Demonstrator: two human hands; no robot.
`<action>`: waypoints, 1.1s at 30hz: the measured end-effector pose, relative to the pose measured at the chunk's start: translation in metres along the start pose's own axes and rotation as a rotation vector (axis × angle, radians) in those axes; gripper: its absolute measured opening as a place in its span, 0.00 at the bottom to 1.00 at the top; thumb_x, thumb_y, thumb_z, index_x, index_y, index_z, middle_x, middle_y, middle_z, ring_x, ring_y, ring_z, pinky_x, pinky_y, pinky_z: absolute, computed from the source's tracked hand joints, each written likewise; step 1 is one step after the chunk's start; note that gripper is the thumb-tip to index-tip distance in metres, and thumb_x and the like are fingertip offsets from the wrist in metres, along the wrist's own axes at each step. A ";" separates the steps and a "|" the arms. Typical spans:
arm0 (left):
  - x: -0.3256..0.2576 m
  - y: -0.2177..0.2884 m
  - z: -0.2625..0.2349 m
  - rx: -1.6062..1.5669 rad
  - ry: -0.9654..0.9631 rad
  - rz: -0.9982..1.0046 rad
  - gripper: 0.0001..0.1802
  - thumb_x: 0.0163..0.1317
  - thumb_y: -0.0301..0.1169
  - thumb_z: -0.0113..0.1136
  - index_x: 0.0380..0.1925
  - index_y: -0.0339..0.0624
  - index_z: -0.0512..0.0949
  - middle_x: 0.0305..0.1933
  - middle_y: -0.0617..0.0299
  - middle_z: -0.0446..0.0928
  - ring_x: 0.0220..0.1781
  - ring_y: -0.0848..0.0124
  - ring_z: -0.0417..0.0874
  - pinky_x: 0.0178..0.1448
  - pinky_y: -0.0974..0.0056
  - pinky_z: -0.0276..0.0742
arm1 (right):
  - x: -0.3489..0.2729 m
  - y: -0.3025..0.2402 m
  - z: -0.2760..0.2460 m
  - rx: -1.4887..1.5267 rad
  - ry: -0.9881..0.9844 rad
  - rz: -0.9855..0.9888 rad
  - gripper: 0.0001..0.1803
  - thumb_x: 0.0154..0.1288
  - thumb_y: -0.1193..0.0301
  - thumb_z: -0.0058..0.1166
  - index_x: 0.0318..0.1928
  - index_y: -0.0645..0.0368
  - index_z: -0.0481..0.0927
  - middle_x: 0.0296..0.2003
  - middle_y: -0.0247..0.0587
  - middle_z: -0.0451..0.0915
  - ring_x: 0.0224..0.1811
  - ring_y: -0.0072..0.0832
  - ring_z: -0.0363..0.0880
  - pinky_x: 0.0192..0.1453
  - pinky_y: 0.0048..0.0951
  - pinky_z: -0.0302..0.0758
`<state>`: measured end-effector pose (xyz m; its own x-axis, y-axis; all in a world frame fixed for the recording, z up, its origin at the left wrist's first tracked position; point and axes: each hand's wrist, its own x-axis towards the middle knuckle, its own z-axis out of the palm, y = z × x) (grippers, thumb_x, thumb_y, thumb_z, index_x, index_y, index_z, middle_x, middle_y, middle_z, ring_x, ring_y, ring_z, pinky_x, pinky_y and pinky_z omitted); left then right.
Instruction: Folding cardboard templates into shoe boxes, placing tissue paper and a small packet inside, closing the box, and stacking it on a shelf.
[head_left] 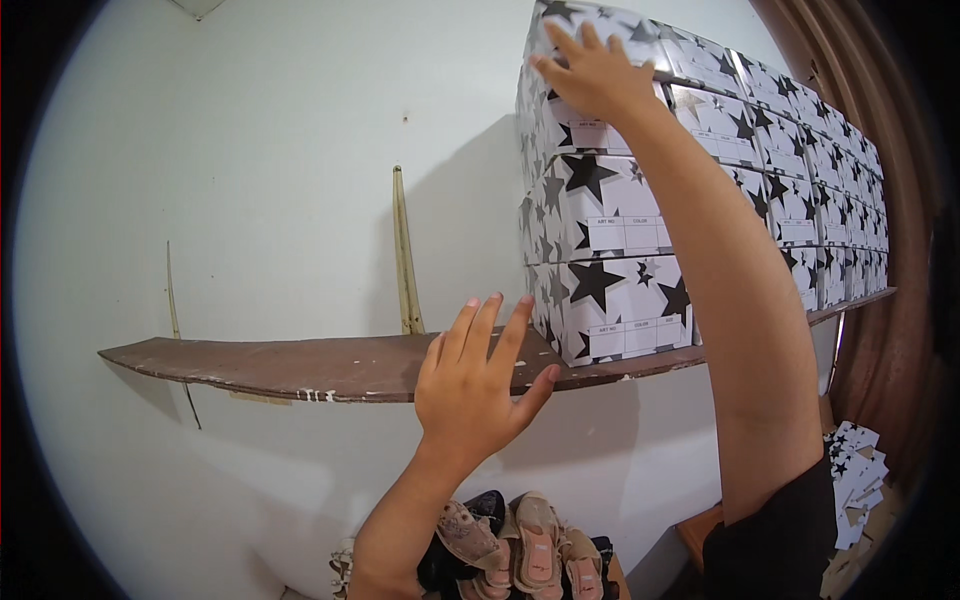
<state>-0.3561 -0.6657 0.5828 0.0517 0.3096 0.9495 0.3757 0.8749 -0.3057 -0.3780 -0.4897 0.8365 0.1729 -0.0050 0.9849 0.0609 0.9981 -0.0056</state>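
White shoe boxes with black and grey stars stand stacked in columns on a brown wall shelf (290,368). My right hand (597,75) is raised to the top shoe box (640,35) of the nearest column, fingers spread against its front. Whether any fingertip presses firmly on it cannot be made out. Below it, the lowest shoe box (628,310) of that column rests on the shelf. My left hand (475,375) is held up in front of the shelf, left of that box, with fingers apart and nothing in it.
Shoes (538,540) lie heaped under the shelf. A yellowish bracket (402,250) rises from the shelf against the white wall. Brown curtains (850,90) hang at the right, with flat star-patterned card pieces (855,475) piled on the floor below.
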 end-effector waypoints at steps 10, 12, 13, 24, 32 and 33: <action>-0.018 0.004 0.002 0.133 0.185 0.054 0.30 0.56 0.44 0.53 0.58 0.45 0.70 0.59 0.52 0.70 0.64 0.55 0.66 0.64 0.50 0.60 | -0.143 0.020 -0.064 0.511 0.084 -0.305 0.27 0.61 0.48 0.46 0.55 0.48 0.73 0.57 0.50 0.69 0.60 0.42 0.67 0.65 0.60 0.52; -0.039 0.017 0.011 -0.014 0.287 0.057 0.28 0.56 0.42 0.52 0.57 0.44 0.70 0.59 0.51 0.70 0.64 0.53 0.66 0.65 0.47 0.57 | -0.204 0.043 -0.091 0.566 0.054 -0.346 0.23 0.57 0.54 0.54 0.50 0.51 0.75 0.52 0.48 0.73 0.54 0.40 0.72 0.63 0.58 0.56; -0.053 0.029 0.018 -0.157 0.395 0.045 0.27 0.57 0.40 0.51 0.56 0.42 0.70 0.59 0.50 0.70 0.64 0.50 0.65 0.65 0.43 0.55 | -0.238 0.060 -0.110 0.618 -0.036 -0.333 0.23 0.56 0.55 0.55 0.49 0.54 0.75 0.51 0.48 0.73 0.53 0.40 0.72 0.62 0.57 0.57; -0.257 0.260 0.073 -1.142 -0.009 -0.277 0.14 0.54 0.32 0.52 0.38 0.34 0.73 0.39 0.48 0.74 0.43 0.54 0.74 0.52 0.53 0.70 | -0.572 0.219 -0.264 0.552 -0.511 0.731 0.09 0.52 0.73 0.56 0.36 0.60 0.79 0.37 0.44 0.77 0.44 0.39 0.75 0.53 0.37 0.68; -0.300 0.458 0.078 -1.550 -0.445 -0.261 0.13 0.50 0.23 0.61 0.38 0.39 0.76 0.37 0.55 0.77 0.40 0.57 0.77 0.45 0.58 0.73 | -0.622 0.309 -0.375 0.123 -0.469 1.016 0.07 0.56 0.77 0.53 0.36 0.65 0.78 0.33 0.46 0.78 0.36 0.34 0.77 0.42 0.29 0.73; -0.299 0.475 0.078 -1.573 -0.451 -0.260 0.13 0.50 0.23 0.61 0.38 0.39 0.76 0.37 0.55 0.77 0.40 0.57 0.77 0.45 0.58 0.73 | -0.624 0.317 -0.379 0.090 -0.459 1.080 0.07 0.56 0.77 0.53 0.36 0.66 0.78 0.32 0.46 0.78 0.35 0.33 0.77 0.42 0.29 0.73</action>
<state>-0.2655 -0.3131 0.1482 -0.3075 0.5465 0.7790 0.8527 -0.2050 0.4804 -0.0944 -0.1934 0.1543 -0.2790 0.8499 0.4470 0.0262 0.4720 -0.8812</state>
